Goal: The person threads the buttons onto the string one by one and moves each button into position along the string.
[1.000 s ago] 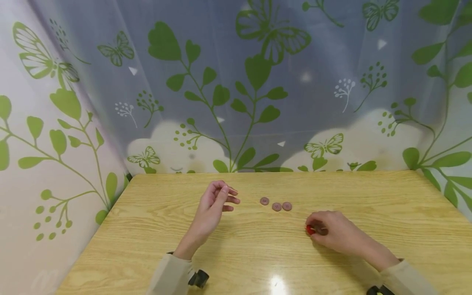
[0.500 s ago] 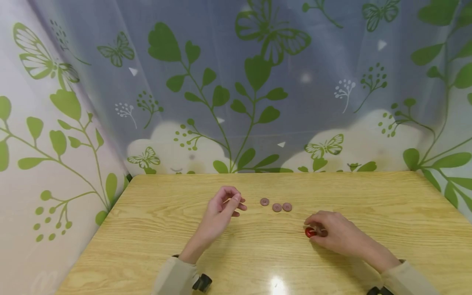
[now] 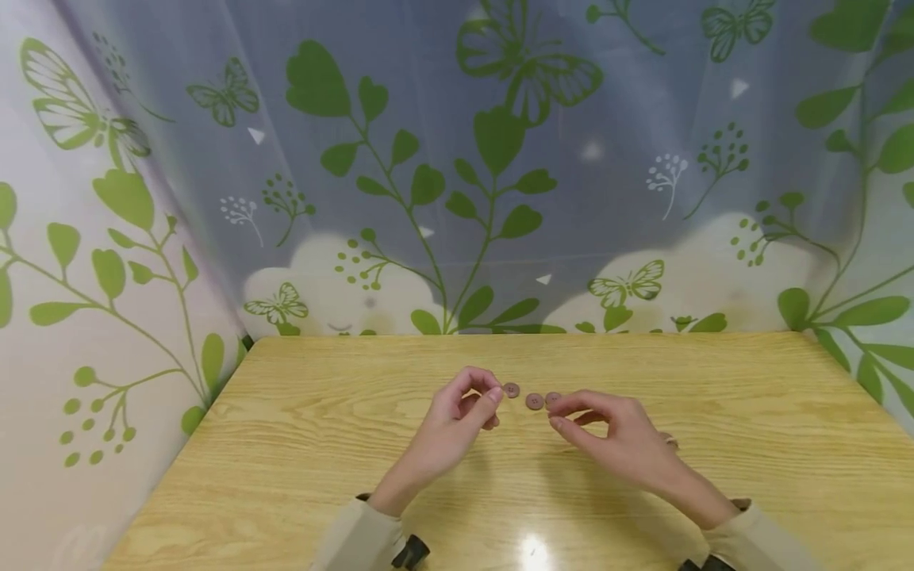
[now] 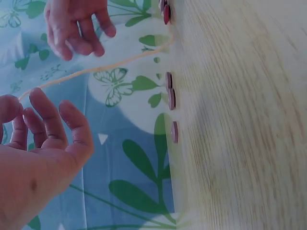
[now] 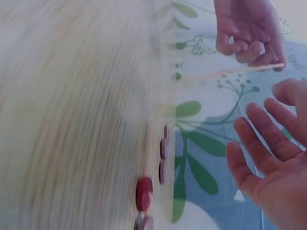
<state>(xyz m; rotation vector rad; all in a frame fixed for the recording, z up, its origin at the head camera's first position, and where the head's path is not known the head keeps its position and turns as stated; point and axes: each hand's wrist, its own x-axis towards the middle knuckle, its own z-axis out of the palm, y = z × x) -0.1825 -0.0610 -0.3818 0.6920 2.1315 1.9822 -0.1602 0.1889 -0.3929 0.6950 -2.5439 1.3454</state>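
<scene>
Three mauve buttons (image 3: 534, 401) lie in a short row on the wooden table (image 3: 300, 444). My left hand (image 3: 493, 393) hovers just left of the row with fingers curled, pinching the end of a pale thread (image 4: 96, 69). The thread (image 5: 225, 73) runs from those fingers down to the table near a red button (image 4: 166, 13). My right hand (image 3: 558, 412) is just right of the row, fingers spread and relaxed, holding nothing. In the right wrist view the red button (image 5: 144, 193) lies beside a darker button (image 5: 146, 223). My right hand hides both in the head view.
A curtain (image 3: 457, 159) printed with green leaves and butterflies encloses the table on the far side and on the left. Bare wood stretches to the right of my right hand and along the near edge.
My right hand has let go of the red button and moved up and left to the row of mauve buttons. My left hand has moved right toward the same row.
</scene>
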